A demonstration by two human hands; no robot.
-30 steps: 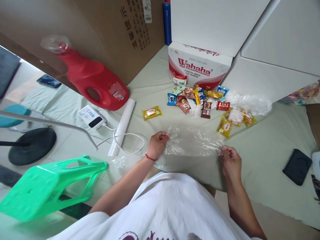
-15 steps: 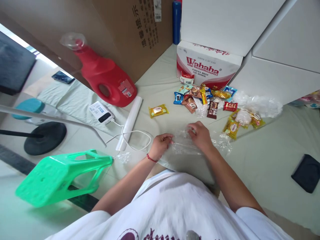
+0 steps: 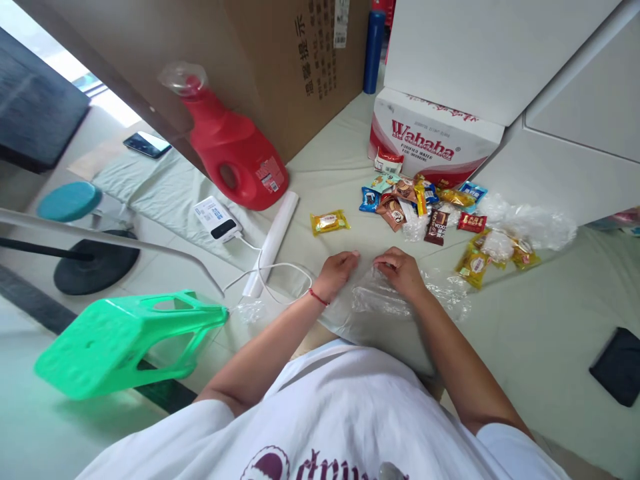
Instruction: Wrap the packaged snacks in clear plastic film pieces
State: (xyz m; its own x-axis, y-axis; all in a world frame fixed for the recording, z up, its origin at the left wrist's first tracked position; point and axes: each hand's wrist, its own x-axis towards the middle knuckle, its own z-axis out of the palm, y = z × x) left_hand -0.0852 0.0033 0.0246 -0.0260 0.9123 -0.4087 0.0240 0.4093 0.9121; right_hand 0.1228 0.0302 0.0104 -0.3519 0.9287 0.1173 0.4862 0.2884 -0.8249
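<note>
A crumpled clear plastic bag (image 3: 383, 299) lies on the pale cloth in front of me. The fingers of my right hand (image 3: 404, 275) pinch its upper edge. Just left of the bag, my left hand (image 3: 336, 275), with a red string at the wrist, has its thumb and fingers pressed together; whether they hold any film cannot be made out. Beyond my left hand sits a single yellow wrapped snack (image 3: 330, 222). A pile of wrapped snacks is farther off, with a brown cocoa packet (image 3: 437, 227) and a red packet (image 3: 471, 221) at its near side.
A Wahaba-style white and red carton (image 3: 435, 137) stands behind the snacks. More yellow packets (image 3: 473, 265) and clear film (image 3: 535, 223) lie to the right. Leftward are a red jug (image 3: 240, 160), a white roll (image 3: 273, 243), a cabled power bank (image 3: 216, 219) and a green stool (image 3: 125, 340).
My left hand has moved up and away from the bag's left edge, which it was pinching. My right hand still pinches the bag. The view has shifted slightly.
</note>
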